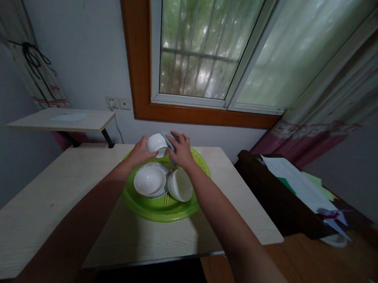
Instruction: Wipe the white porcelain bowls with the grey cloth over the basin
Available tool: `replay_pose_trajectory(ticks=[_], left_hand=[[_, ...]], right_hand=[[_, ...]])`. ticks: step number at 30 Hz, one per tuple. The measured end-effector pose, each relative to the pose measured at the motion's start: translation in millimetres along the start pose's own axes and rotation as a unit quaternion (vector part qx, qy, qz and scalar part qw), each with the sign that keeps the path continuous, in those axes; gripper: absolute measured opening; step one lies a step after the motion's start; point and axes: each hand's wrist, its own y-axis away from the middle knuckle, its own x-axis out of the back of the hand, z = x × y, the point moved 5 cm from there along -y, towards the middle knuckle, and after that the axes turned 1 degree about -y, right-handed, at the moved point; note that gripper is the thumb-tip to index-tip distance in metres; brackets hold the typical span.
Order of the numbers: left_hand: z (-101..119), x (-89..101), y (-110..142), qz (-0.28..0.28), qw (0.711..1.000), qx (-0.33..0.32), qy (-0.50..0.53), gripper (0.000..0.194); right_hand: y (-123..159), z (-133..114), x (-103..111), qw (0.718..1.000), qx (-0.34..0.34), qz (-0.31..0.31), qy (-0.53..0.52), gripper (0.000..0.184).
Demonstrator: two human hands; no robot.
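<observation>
My left hand (141, 151) is closed on a small white bowl (156, 144), which is tipped on its side above the far part of a green round tray (163, 215). Close by on the right, the curved fingers of my right hand (181, 150) are around a greyish, glass-like cup (172, 161), mostly hidden by the hand. Below my hands, a white bowl (149, 180) rests on a patterned plate (166, 170). Beside it, stacked white bowls (181, 185) lie tilted on their side. Chopsticks (166, 199) show in part between them.
The tray stands on a pale wooden table (64, 186). A small raised shelf (61, 118) with a paper label is at the back left. Behind are a wall socket (111, 102) and a window. At right, a dark cabinet (268, 195) carries papers (287, 175).
</observation>
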Motion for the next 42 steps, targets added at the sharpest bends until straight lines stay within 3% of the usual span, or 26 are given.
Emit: replay_pose_trajectory(ticks=[4,9,17,20,27,32,42], left_hand=[[-10.0,2.2,-3.4,0.029,0.999,0.035,0.004,0.058],[-17.1,0.4,-5.1,0.034,0.997,0.06,0.023,0.056],[-8.6,0.1,-2.2,0.014,0.998,0.068,0.006,0.051],[-7.0,0.6,-2.5,0.017,0.998,0.06,0.002,0.05],[-12.0,3.6,-4.6,0.042,0.997,0.065,-0.003,0.057],[-9.6,5.2,-2.8,0.046,0.997,0.06,-0.002,0.057],[0.7,-0.4,1.5,-0.01,0.999,0.011,-0.036,0.059]], right_hand=[[0.2,4.5,-1.0,0.999,-0.03,0.022,-0.019,0.054],[-0.6,-0.8,-2.7,0.999,-0.04,0.0,-0.035,0.053],[4.1,-41.7,-5.8,0.994,0.087,-0.072,-0.015,0.052],[3.8,-48.1,-8.0,0.993,0.095,-0.074,-0.004,0.052],[0.2,-16.3,-3.1,1.0,-0.004,0.007,-0.02,0.05],[2.7,10.1,-9.2,0.997,-0.07,0.028,-0.035,0.044],[-0.2,5.1,-21.1,0.991,-0.042,-0.011,-0.124,0.049]])
